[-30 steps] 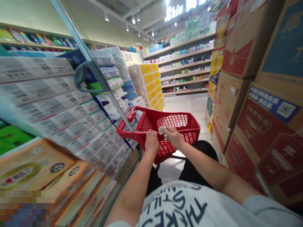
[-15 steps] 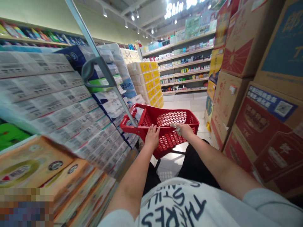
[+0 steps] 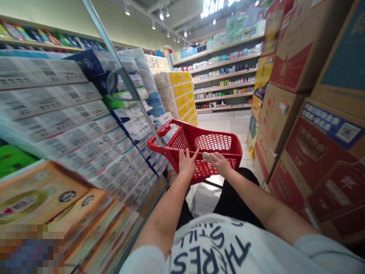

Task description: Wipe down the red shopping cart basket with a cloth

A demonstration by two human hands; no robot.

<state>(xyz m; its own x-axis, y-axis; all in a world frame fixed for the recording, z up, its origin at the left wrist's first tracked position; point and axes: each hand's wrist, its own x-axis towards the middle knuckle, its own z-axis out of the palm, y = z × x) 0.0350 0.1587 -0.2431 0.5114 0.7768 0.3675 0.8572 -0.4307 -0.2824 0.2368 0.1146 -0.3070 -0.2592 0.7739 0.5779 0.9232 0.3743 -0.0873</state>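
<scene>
A red plastic shopping cart (image 3: 176, 140) stands sideways in front of me, its handle end to the left. The basket's mesh floor and walls show through. My left hand (image 3: 187, 163) lies on the cart's near rim with its fingers spread. Close to its right, my right hand (image 3: 220, 164) is closed on a small crumpled greyish cloth (image 3: 205, 156), held against the near side of the cart. A grey metal pole (image 3: 146, 116) with a loop-shaped grey handle (image 3: 114, 85) slants down to the cart's handle end; where its lower end rests is hidden.
Stacked paper packs (image 3: 71, 110) line my left, with orange packs (image 3: 37, 190) nearest. Cardboard cartons (image 3: 285, 114) rise on my right. Yellow-and-white packs (image 3: 182, 91) stand ahead, before stocked shelves (image 3: 225, 83). Someone's foot (image 3: 171, 173) shows beside the cart.
My right hand has shifted left along the cart's rim with the cloth, closer to my left hand. My left hand's fingers have spread wider. The view has moved slightly.
</scene>
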